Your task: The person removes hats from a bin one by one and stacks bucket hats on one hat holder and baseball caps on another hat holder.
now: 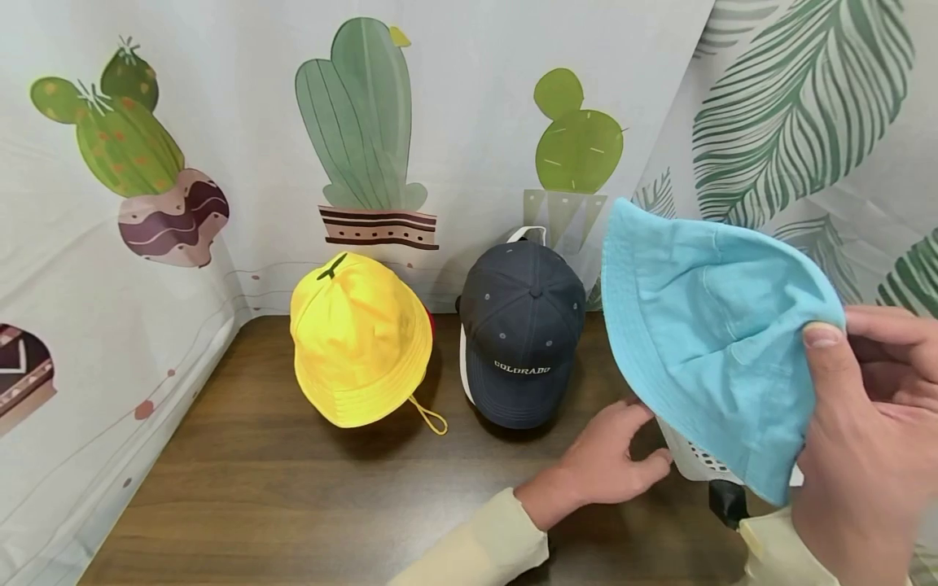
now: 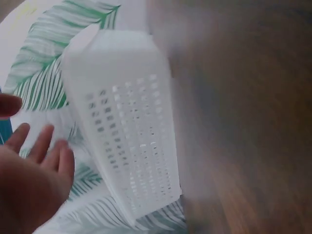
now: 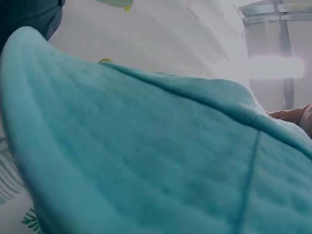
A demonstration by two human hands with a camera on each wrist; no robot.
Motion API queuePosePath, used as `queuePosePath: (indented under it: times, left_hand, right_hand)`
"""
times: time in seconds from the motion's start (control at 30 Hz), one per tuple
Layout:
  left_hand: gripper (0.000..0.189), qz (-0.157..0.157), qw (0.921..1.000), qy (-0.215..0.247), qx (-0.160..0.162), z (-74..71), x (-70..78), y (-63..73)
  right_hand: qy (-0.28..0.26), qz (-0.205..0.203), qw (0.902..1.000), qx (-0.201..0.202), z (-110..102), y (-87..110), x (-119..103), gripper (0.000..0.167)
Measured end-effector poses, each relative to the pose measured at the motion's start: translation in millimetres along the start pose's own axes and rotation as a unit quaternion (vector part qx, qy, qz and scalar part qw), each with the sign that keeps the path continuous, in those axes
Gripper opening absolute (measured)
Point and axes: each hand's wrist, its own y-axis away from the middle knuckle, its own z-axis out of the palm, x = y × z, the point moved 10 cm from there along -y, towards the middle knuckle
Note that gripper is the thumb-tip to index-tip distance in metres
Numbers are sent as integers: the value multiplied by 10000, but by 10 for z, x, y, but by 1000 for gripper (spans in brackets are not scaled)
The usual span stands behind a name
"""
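Observation:
A light blue bucket hat is pinched at its crown between the thumb and fingers of my right hand, raised at the right. Its brim faces left and downward. The hat's cloth fills most of the right wrist view. My left hand is low over the table, just left of a white perforated basket. In the left wrist view that hand's fingers are loosely bent and hold nothing, apart from the basket wall. The hat hides most of the basket in the head view.
A yellow bucket hat with a cord loop stands at the back of the brown wooden table. Beside it is a navy cap lettered COLORADO. Behind them hangs a white curtain printed with cacti and leaves.

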Motion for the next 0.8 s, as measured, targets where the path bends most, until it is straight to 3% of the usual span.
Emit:
queuePosePath:
  times: [0.07,0.1,0.13,0.17,0.27,0.33,0.37,0.4,0.47,0.6,0.67,0.8]
  left_hand:
    - [61,-22,9933,1098,-348,-11,-12,6]
    - [65,-45,9823,1800,-524,-10,-9,14]
    - [68,-76,9639,2575,-681,-12,0,29]
    - [72,-93,9398,3320,-808,-21,16,46]
    - [77,-165,8570,5068,-919,-93,58,104]
    - [79,-182,8210,5646,-829,-167,73,133]
    - [80,-198,8119,5787,-745,-206,71,141]
    - [80,-255,8045,5897,-659,-239,62,149]
    - [80,-431,8001,5965,-471,-290,30,167]
    - [84,-719,8055,5875,-295,-319,-5,204]
    - [87,-695,8051,5883,-284,-316,21,210]
    - [78,-465,7941,6059,-115,-367,95,202]
  right_hand:
    - [-334,69,9994,55,-1,26,-11,32]
    - [-617,124,9980,84,-3,36,-8,34]
    - [-710,146,9973,84,-2,45,-12,34]
    - [-693,157,9975,62,1,56,-17,34]
    - [-592,140,9981,-52,5,90,-31,33]
    - [-536,135,9984,-86,-4,116,-29,33]
    - [-564,161,9983,-74,-13,130,-22,32]
    - [-634,191,9978,-59,-24,142,-14,32]
    - [-717,192,9972,-1,-48,170,-8,31]
    - [-779,202,9964,283,-128,228,-2,29]
    - [-866,233,9948,493,-175,259,8,28]
    - [-791,199,9937,769,-248,302,11,27]
